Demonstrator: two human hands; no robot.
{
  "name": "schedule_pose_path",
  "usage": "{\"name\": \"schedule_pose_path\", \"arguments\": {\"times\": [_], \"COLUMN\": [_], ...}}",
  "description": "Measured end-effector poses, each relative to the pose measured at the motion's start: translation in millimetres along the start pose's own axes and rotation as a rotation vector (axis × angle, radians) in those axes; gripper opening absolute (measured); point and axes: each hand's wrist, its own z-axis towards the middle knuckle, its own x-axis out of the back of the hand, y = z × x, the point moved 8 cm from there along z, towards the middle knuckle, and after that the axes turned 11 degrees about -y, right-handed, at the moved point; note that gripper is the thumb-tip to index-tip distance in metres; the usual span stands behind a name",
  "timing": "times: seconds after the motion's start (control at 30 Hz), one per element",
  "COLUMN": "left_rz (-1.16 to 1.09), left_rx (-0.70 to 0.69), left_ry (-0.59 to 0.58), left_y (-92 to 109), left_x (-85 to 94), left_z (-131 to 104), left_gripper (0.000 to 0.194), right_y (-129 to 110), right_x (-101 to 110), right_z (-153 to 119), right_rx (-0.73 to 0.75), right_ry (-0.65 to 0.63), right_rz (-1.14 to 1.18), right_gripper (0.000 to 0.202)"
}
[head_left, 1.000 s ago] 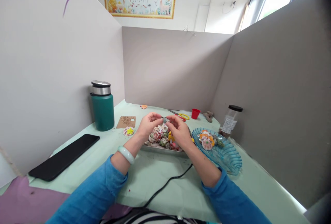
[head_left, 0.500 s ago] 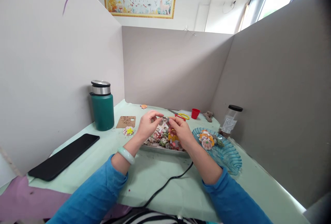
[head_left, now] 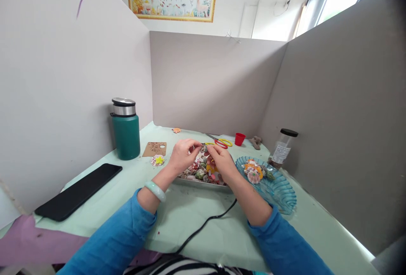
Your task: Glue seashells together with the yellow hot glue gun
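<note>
My left hand (head_left: 185,156) and my right hand (head_left: 221,160) meet over a shallow metal tray (head_left: 203,185) heaped with seashells (head_left: 199,173). Thumb and forefinger of each hand are pinched together, the tips a short gap apart. Between them is a tiny greyish thing, too small to name; which hand bears it I cannot tell. Some orange-yellow and red pieces show in the tray beside my right fingers. A pale jade bangle (head_left: 155,191) circles my left wrist. My right hand partly covers the tray's right side.
Left stand a green flask (head_left: 126,133), a black phone-like slab (head_left: 79,191), a brown card (head_left: 154,149) and a yellow flower piece (head_left: 157,160). Behind are scissors (head_left: 223,142) and a red cup (head_left: 240,139). A blue glass plate (head_left: 279,190) holds shells, near a jar (head_left: 282,148).
My left fingertips have shifted slightly right and down, and the small thing between my hands has turned or moved a little. Both hands remain over the tray.
</note>
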Motion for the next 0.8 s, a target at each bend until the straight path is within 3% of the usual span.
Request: {"name": "schedule_pose_path", "arguments": {"times": [0.2,0.43,0.63,0.8], "left_rz": [-0.174,-0.751,-1.092,-1.166], "left_rx": [0.189,0.452,0.618,0.672], "left_ry": [-0.007,-0.005,-0.229,-0.245], "left_y": [-20,-54,-52,-50], "left_x": [-3.9,-20.5,-44.8,-48.5], "left_z": [0,-6,-16,-18], "left_gripper": [0.009,0.02,0.019,0.019], "right_y": [-8,-33,-37,-39], "right_x": [7,7,3,-3], "right_z": [-2,-14,-16,-16], "right_rx": [0.07,0.242,0.312,0.351], "right_ry": [0.072,0.159,0.141,0.097], "right_rz": [-0.186,-0.34,-0.367,-0.44], "right_gripper": [0.04,0.027,0.023,0.022]}}
